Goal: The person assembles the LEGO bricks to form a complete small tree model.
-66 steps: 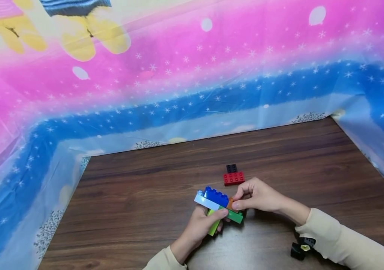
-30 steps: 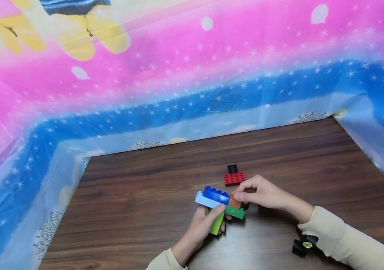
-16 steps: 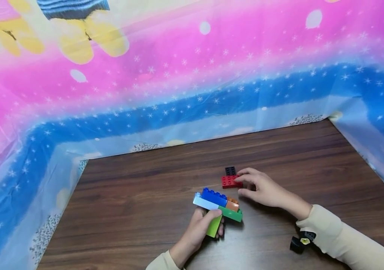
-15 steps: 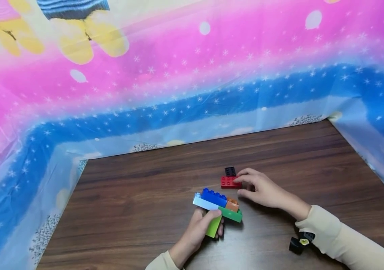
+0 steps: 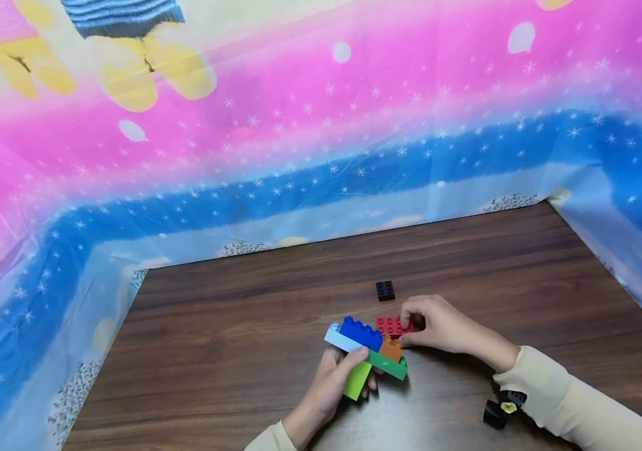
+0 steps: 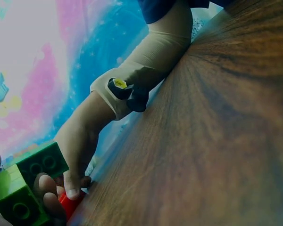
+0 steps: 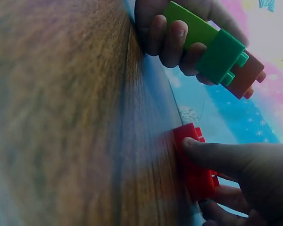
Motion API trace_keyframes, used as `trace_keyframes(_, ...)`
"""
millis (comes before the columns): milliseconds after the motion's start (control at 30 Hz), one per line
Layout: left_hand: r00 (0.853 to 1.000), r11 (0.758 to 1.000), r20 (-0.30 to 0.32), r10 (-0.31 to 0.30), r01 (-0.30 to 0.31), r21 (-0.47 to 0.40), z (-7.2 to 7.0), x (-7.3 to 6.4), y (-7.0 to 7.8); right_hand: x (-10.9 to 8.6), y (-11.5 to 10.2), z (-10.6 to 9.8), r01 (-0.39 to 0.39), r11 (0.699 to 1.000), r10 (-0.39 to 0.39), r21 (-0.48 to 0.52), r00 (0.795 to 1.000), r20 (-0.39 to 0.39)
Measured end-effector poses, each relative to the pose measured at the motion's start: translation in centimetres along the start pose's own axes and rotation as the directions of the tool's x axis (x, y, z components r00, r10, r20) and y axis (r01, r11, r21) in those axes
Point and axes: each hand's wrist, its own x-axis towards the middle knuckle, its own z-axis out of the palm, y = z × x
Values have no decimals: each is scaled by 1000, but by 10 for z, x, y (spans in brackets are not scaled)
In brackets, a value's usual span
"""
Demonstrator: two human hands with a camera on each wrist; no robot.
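Observation:
My left hand [image 5: 329, 383] grips a joined set of toy building bricks by its lime-green brick [image 5: 357, 379]. Above that lie a light blue brick [image 5: 344, 338] and a green brick [image 5: 389, 363] end to end. A dark blue brick [image 5: 361, 332] and an orange brick [image 5: 391, 349] sit on top of these. Just behind the set, my right hand [image 5: 439, 322] pinches a red brick [image 5: 393, 326] between thumb and fingers. In the right wrist view the thumb presses the side of the red brick [image 7: 193, 165], low by the tabletop. My left palm is mostly hidden in the head view.
A small black brick [image 5: 385, 290] lies farther back on the brown wooden table [image 5: 242, 326]. A patterned pink and blue cloth [image 5: 298, 144] stands along the back and sides. A black wrist device [image 5: 501, 407] hangs at the right sleeve.
My right hand has left the orange brick, which now sits fully exposed on the set. It has taken the red brick and drawn it nearer, apart from the black brick.

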Motion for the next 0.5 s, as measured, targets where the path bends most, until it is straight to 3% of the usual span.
trace_keyframes(133, 1000, 1000, 14, 1, -1, 3, -1, 0, 0, 0, -1, 2, 4, 999, -1, 52, 999, -49)
trace_keyframes(233, 1000, 1000, 17, -5, 5, 11, -1, 0, 0, 0, -4, 3, -48, 978, 60, 204, 997, -53)
trace_keyframes(300, 1000, 1000, 11, -2, 2, 17, -1, -1, 0, 1, -5, 2, -89, 941, 107, 326, 993, -40)
trace_keyframes(400, 1000, 999, -4, 1, -1, 33, 0, 0, 0, 2, -9, 0, -145, 859, 163, 491, 987, 6)
trace_keyframes(500, 1000, 998, -26, 1, 0, 56, 0, 2, 0, 4, -14, -3, -158, 801, 163, 577, 986, 43)
